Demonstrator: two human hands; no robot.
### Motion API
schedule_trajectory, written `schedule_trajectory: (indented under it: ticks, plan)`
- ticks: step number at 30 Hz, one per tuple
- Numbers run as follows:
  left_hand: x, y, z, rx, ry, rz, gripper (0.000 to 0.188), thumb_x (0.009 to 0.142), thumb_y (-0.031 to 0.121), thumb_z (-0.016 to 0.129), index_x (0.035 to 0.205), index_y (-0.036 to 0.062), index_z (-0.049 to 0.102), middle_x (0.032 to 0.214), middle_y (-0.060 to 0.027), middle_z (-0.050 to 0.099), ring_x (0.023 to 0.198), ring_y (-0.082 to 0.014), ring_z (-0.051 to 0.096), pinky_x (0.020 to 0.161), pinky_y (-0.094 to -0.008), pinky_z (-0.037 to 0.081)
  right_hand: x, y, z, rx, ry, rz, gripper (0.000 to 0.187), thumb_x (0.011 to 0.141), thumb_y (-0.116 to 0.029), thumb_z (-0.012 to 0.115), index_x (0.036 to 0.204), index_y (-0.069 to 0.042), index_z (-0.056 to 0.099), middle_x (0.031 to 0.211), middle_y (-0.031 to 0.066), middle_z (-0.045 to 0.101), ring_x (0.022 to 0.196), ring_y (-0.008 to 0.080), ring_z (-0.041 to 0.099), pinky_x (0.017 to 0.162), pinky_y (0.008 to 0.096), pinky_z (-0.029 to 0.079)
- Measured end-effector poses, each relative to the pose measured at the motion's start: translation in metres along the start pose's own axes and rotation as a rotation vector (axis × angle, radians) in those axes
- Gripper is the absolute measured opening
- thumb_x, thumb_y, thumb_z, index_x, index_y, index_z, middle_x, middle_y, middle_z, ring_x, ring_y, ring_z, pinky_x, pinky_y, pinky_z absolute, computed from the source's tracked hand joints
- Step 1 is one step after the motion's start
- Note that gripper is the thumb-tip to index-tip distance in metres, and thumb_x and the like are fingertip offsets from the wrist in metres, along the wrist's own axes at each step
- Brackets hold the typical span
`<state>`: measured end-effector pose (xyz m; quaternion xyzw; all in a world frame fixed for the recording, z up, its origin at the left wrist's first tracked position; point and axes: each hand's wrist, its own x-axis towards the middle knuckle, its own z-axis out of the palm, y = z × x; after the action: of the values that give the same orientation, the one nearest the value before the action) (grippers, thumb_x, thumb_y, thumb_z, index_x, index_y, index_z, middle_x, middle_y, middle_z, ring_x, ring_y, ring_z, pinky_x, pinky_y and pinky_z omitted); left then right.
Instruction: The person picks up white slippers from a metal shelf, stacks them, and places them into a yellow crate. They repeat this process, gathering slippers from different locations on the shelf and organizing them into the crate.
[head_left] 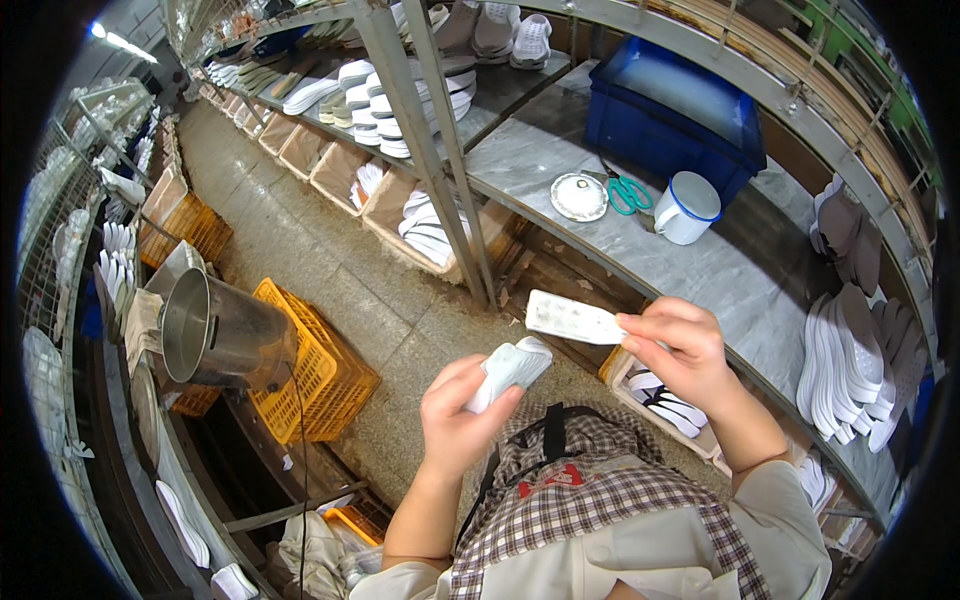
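My left hand [452, 418] is closed around a pale, slightly curved foam-like piece [512, 368], its thumb pressed on the near side. Between thumb and fingers of my right hand [684, 348] is the end of a flat white paddle-shaped piece [572, 317] with grey smudges. The two pieces are close together but apart, in front of my checked apron [620, 500]. Whether the pale piece is a shoe part, I cannot tell.
On the grey bench at right are a blue bin [660, 150], a white enamel mug [687, 208], a lid [579, 197] and green-handled scissors [630, 195]. White soles [835, 375] stand stacked farther right. At left, a metal pot [225, 330] adjoins a yellow crate [310, 365].
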<state>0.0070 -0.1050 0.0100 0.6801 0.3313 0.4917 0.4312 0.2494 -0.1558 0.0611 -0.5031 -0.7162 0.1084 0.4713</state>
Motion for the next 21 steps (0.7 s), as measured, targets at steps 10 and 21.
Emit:
schedule_trajectory:
  ticks: [10,21]
  plan:
    - [0.002,0.002,0.003,0.050,-0.025,0.057,0.029,0.068,0.004,0.076,0.095,-0.0032,0.066,0.094,-0.0132,0.064,0.086,-0.0223,0.062,0.075,-0.0301,0.048,-0.002,-0.003,0.007,-0.056,-0.116,-0.085,0.022,0.072,-0.011,0.073,0.093,-0.006,0.070,0.067,0.0032,0.058,0.049,0.0144,0.054,0.041,0.0262,0.038]
    - [0.005,0.003,0.001,0.068,-0.084,-0.018,0.029,0.069,0.005,0.075,0.097,-0.0024,0.066,0.097,-0.0139,0.064,0.087,-0.0227,0.062,0.076,-0.0310,0.048,0.003,0.000,0.010,-0.053,-0.117,-0.101,0.021,0.072,-0.009,0.073,0.092,-0.006,0.071,0.065,0.0025,0.057,0.048,0.0133,0.053,0.040,0.0263,0.038]
